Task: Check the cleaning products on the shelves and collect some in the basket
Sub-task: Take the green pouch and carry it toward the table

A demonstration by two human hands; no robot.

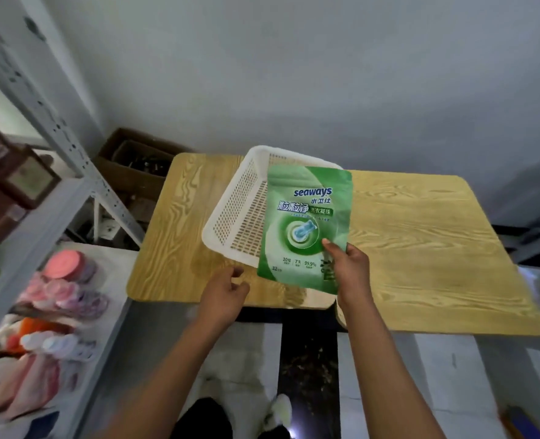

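green pouch (305, 226), white perforated basket (230, 213), wood-grain table (420, 242)

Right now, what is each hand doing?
Left hand: open, fingers loosely curled, holding nothing, near the white basket.
Right hand: holding the green detergent pouch by its lower corner.

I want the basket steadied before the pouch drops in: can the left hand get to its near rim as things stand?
Probably yes: the left hand is open just short of the white basket, nothing between them; the green pouch hangs further right.
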